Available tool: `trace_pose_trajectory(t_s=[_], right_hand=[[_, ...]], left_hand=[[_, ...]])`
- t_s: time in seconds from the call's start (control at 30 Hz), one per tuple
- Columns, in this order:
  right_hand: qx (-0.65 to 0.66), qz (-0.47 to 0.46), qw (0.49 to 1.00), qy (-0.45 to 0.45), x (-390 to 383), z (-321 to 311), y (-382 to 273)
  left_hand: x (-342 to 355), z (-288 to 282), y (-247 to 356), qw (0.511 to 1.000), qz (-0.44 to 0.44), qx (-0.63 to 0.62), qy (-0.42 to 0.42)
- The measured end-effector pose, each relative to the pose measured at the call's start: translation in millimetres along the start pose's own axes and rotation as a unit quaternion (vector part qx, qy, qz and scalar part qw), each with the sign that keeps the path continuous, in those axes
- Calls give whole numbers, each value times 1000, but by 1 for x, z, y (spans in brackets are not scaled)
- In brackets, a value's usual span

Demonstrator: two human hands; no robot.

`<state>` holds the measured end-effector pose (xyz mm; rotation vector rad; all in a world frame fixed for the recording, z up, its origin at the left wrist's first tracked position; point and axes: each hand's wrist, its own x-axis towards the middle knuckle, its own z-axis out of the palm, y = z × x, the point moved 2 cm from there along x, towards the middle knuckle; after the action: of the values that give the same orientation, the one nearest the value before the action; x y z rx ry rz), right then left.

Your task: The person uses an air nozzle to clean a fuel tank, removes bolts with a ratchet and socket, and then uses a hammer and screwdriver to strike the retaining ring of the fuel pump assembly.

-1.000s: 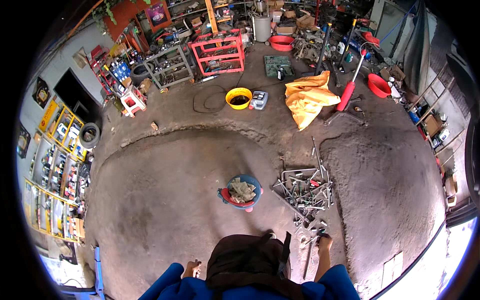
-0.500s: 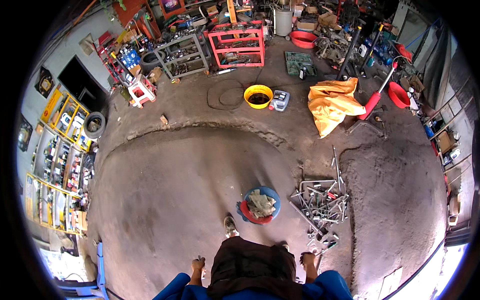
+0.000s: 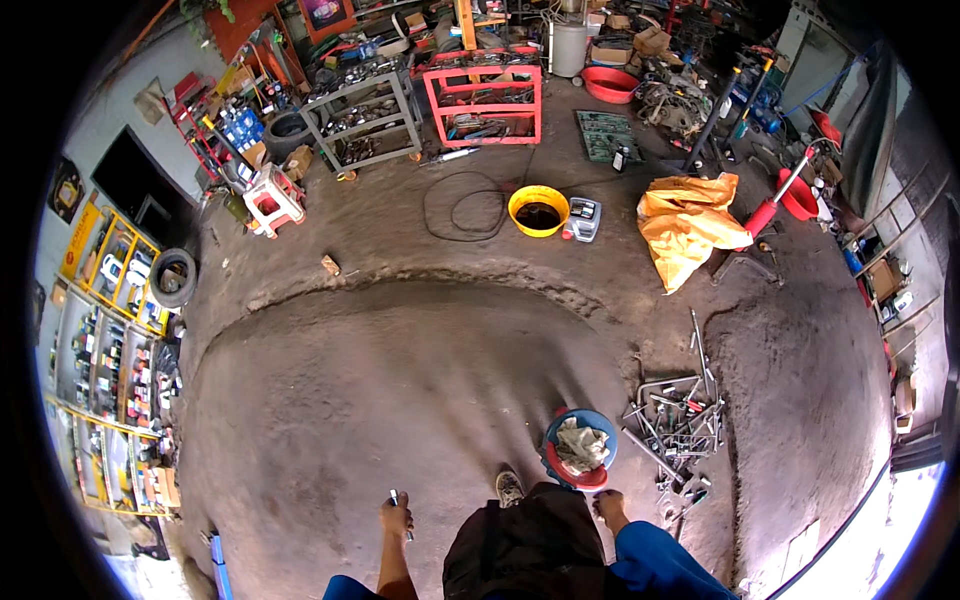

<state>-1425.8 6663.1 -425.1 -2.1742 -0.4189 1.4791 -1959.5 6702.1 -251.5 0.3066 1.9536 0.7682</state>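
Observation:
My left hand point(image 3: 397, 517) hangs low left of my dark-clad body, closed around a short metal rod-like tool point(image 3: 394, 495) whose ends show above and below the fist. Its exact kind is too small to tell. On the other side, my right hand point(image 3: 609, 508) has curled fingers and appears just this side of a blue basin point(image 3: 607, 424). Anything inside those fingers is hidden. A red bowl point(image 3: 592, 481) and pale crumpled cloth point(image 3: 580, 446) lie in the basin. To its right, metal hand tools point(image 3: 685, 432) are heaped on the dirt floor.
A yellow basin point(image 3: 539, 189) of dark liquid stands ahead beside a grey jug point(image 3: 583, 220). Further right are an orange sack point(image 3: 690, 225) and a red jack point(image 3: 762, 218). Grey point(image 3: 370, 128) and red point(image 3: 485, 98) tool racks line the back. A ridge point(image 3: 400, 275) crosses the floor.
My view has advanced, so the basin and tool heap appear nearer and further right. My left hand has risen forward, showing the metal tool more clearly; the right hand now appears close to the basin.

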Motion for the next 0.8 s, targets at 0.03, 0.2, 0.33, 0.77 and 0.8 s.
trace_pose_trajectory(t_s=[0.03, 0.2, 0.33, 0.77, 0.8], right_hand=[[-13, -31, 999, 0, 2, 17, -21], [-39, -86, 994, -59, -40, 74, -141], [-92, -83, 990, -64, -18, 94, -162], [-30, -24, 998, -55, 58, 98, -308], [-7, -69, 997, -38, 48, 103, -338]], left_hand=[[12, -4, -8, 1000, -14, -4, -7], [28, -18, -64, 983, -183, 31, -2], [30, -32, -110, 943, -332, 18, -7], [160, 14, 40, 984, -154, 77, 45], [145, 29, 99, 989, -138, 34, 30]])
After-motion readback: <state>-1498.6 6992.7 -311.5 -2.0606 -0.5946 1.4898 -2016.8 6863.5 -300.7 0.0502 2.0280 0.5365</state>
